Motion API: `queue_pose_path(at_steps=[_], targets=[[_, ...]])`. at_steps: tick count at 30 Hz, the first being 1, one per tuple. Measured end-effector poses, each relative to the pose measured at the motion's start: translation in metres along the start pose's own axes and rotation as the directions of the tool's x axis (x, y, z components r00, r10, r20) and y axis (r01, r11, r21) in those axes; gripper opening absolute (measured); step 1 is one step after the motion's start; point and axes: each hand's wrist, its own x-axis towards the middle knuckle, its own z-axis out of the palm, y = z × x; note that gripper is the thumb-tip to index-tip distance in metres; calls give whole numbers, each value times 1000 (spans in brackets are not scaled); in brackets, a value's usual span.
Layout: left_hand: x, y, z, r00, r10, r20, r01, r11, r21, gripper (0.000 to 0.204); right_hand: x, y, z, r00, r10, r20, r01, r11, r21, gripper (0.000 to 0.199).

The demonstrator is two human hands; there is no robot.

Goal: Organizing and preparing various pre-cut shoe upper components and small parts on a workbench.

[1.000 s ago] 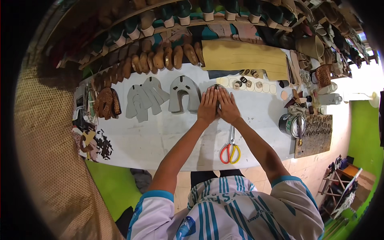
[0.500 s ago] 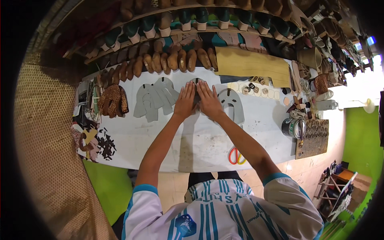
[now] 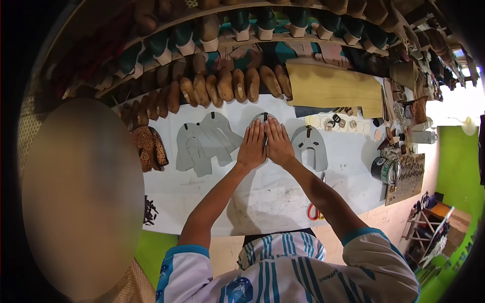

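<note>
Both hands lie flat, side by side, on a grey U-shaped shoe upper piece (image 3: 259, 117) on the white-covered table. My left hand (image 3: 252, 148) and my right hand (image 3: 279, 145) press down with fingers stretched out and inner edges touching; neither grips anything. Only the top of the piece, with a small black strip, shows beyond my fingertips. To the right lies another grey upper piece (image 3: 317, 141) with dark strips on it. Overlapping grey pieces (image 3: 194, 149) with dark strips are spread to the left of my hands.
Red-handled scissors (image 3: 313, 212) lie near the front edge, partly behind my right forearm. A can (image 3: 382, 170) stands at the right. Wooden shoe lasts (image 3: 225, 86) line the back, beside a yellow sheet (image 3: 333, 91). Small black strips (image 3: 150, 211) and leopard-patterned pieces (image 3: 146, 151) lie left.
My view has shifted, so the table sits lower and further right. My hands stay flat on the same piece, now closer together. A large blurred shape now covers the left side.
</note>
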Motion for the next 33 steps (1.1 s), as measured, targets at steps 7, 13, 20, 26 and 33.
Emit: queue_pose_path(at_steps=[7,13,20,26,33], targets=[[1,-3,-2,1000,28,-7,-28,999,-34,76,3,3,3,1000,-16,-10,16,999,38,73],[2,-9,1,999,44,-12,-44,998,-50,77,4,4,5,999,-24,42,22,999,45,74],[1,-6,3,998,58,10,-58,998,0,78,2,8,6,997,-36,68,32,997,71,74],[3,-6,3,998,44,39,-45,999,17,78,6,9,2,997,-59,43,56,996,73,76],[1,0,0,998,-7,64,1,995,96,77,3,3,1,999,-45,27,43,998,48,77]])
